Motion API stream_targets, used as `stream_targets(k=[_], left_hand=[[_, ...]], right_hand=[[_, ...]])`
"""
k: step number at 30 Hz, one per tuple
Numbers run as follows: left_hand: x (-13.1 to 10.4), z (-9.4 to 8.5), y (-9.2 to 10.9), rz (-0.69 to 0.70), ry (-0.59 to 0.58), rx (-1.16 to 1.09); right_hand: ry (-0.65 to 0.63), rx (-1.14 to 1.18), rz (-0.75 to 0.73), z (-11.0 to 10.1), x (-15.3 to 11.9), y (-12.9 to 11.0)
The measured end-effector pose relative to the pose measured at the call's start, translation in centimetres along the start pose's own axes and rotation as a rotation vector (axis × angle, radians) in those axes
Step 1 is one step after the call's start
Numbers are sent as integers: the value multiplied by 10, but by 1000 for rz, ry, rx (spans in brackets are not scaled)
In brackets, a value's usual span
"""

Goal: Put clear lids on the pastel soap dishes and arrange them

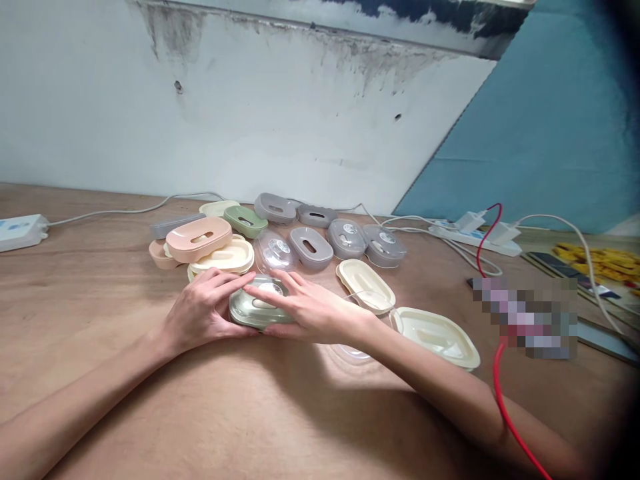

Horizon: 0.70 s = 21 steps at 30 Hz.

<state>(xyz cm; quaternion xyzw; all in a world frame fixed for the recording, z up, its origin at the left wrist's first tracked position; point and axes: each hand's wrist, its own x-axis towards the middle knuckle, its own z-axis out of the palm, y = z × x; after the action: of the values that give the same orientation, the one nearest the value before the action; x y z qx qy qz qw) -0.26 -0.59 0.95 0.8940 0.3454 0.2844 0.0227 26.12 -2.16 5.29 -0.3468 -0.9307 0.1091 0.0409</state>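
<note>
Between my two hands is a green soap box (255, 312) with a clear lid and a round label on top. My left hand (203, 307) grips its left end, thumb along the near side and fingers over the far edge. My right hand (300, 307) grips the right end, fingers across the lid and thumb low at the front. Just behind it lies a loose clear lid (275, 252) with a label. Cream soap trays (227, 257) are stacked beyond my left hand, with a pink soap tray (199, 239) on top.
Grey soap trays (311, 250), lidded grey boxes (346, 239) and a green tray (245, 221) lie toward the wall. Cream trays (367, 285) and a clear lid (356, 351) are around my right forearm. Power strips (475, 239), a red cable (497, 380) and a blurred item are right.
</note>
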Motion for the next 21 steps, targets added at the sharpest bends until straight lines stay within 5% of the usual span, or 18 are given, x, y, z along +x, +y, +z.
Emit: stream_targets(k=[21], left_hand=[[2,2,-2,304,87,363]], right_hand=[[129,-271,54,21,1,-14]])
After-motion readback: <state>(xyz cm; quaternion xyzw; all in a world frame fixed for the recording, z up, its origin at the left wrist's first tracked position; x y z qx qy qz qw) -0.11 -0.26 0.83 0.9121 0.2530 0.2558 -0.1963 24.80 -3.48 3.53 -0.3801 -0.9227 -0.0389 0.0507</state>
